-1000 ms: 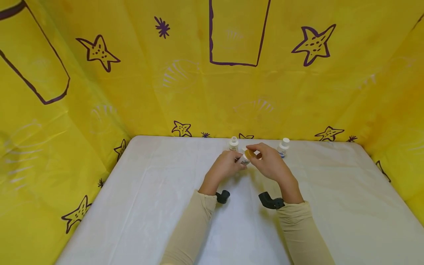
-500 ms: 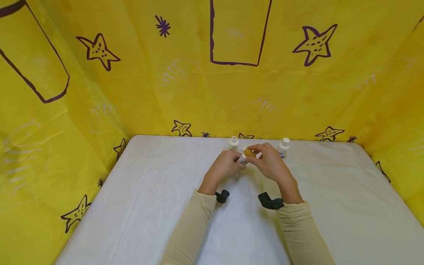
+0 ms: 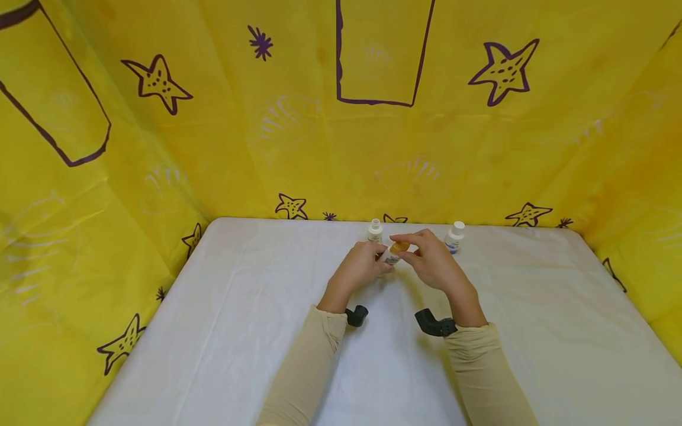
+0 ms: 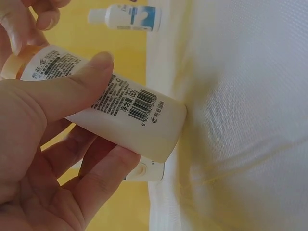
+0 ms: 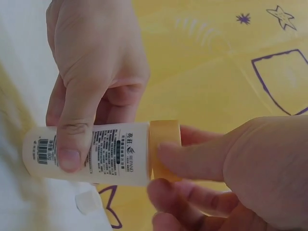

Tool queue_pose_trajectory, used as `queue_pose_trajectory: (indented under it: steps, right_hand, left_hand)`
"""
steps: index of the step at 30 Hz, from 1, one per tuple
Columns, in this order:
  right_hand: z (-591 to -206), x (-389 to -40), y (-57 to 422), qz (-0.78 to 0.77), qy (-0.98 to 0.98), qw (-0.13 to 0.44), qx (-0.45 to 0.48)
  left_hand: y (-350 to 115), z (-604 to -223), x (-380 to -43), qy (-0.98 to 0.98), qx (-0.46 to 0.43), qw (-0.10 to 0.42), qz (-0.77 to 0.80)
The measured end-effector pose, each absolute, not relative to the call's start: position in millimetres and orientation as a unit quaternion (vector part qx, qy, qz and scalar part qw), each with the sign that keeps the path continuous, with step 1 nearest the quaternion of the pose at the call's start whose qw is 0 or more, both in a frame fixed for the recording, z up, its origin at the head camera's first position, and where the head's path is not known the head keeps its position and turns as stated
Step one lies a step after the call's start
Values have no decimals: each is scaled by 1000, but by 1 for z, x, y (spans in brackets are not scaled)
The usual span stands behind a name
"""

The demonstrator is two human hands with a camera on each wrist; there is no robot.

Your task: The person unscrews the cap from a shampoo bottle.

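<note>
Gripping bottle (image 5: pixel 113 153): left hand (image 3: pixel 360 267); pinching orange cap (image 5: pixel 164 134): right hand (image 3: pixel 437 262); white tabletop (image 3: pixel 224 319) below, yellow starfish-print sheeting (image 3: pixel 341 142) behind.

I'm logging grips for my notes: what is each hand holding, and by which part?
The left hand grips a white bottle around its body; the right hand holds that bottle's yellow-orange cap between thumb and fingers.

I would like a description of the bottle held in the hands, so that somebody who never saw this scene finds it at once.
Look toward the far edge of the white-covered table. There, the left hand grips a white bottle while the right hand pinches its cap. It alone is tilted and orange-capped; the white-capped bottle and the uncapped bottle nearby stand upright.
</note>
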State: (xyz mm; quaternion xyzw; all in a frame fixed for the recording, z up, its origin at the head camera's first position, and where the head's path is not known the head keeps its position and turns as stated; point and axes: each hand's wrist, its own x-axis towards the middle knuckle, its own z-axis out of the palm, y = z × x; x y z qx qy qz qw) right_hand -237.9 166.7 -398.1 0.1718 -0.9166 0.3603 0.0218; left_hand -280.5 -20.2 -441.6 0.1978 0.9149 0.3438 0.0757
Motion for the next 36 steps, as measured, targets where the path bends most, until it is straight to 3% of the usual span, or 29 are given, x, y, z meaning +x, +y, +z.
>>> queue_pose_trajectory:
  steps: [5, 13, 36]
  right_hand:
    - [-396, -239, 167, 364, -923, -30, 122]
    - [-400, -240, 165, 366, -928, -28, 58]
    - [-398, -236, 164, 372, -909, 21, 187]
  left_hand:
    - [-19, -440, -281, 916, 199, 71, 340]
    - [-17, -440, -279, 916, 212, 62, 336]
    - [-17, -440, -278, 923, 208, 62, 318]
